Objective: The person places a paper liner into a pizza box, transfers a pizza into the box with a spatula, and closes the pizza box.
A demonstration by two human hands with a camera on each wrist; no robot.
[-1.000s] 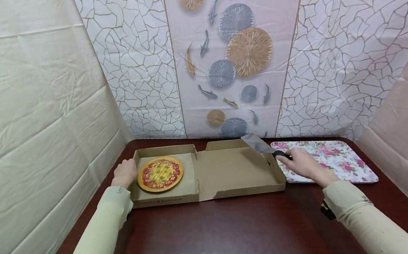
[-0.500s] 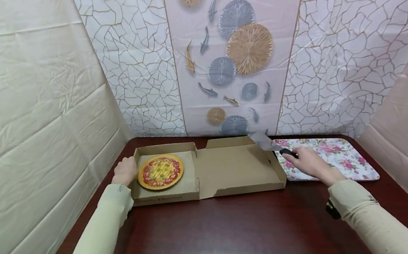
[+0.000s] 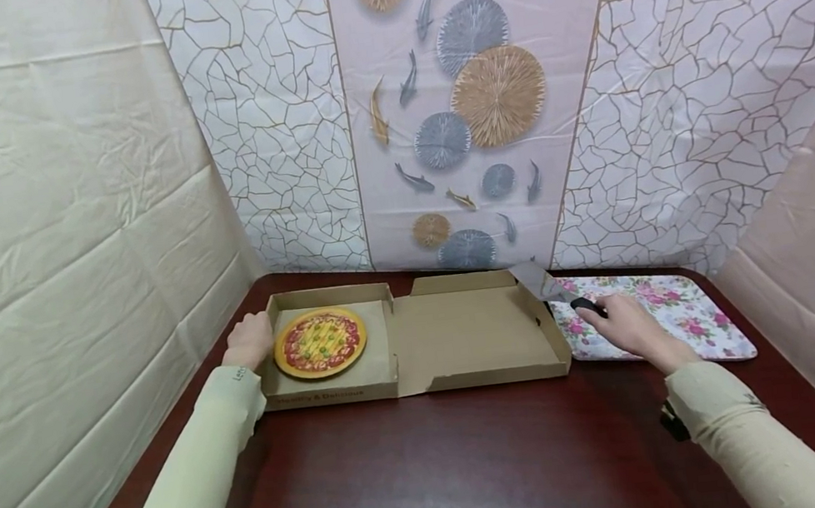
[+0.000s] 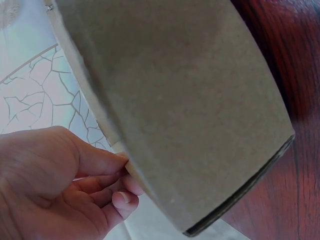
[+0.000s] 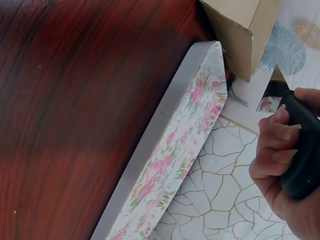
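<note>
An open cardboard pizza box [image 3: 473,339] lies flat on the dark red table. In its left half a round pizza [image 3: 321,343] sits on a paper sheet. My left hand [image 3: 250,341] is at the box's left wall; in the left wrist view its thumb and fingers pinch the upper edge of the cardboard wall [image 4: 195,105]. My right hand [image 3: 631,327] grips the black handle [image 5: 302,145] of a pizza server [image 3: 537,283]. Its metal blade points up and left, over the lid's right edge and the near part of a floral tray [image 3: 675,316].
The floral tray stands right of the box, close to its lid. Fabric walls surround the table [image 3: 432,469]: a beige one [image 3: 74,242] on the left, and a patterned one with fish and round motifs behind [image 3: 430,50].
My right hand has moved a little to the right with the pizza server, so the blade went from above the lid to its right edge. The left hand stays at the box wall.
</note>
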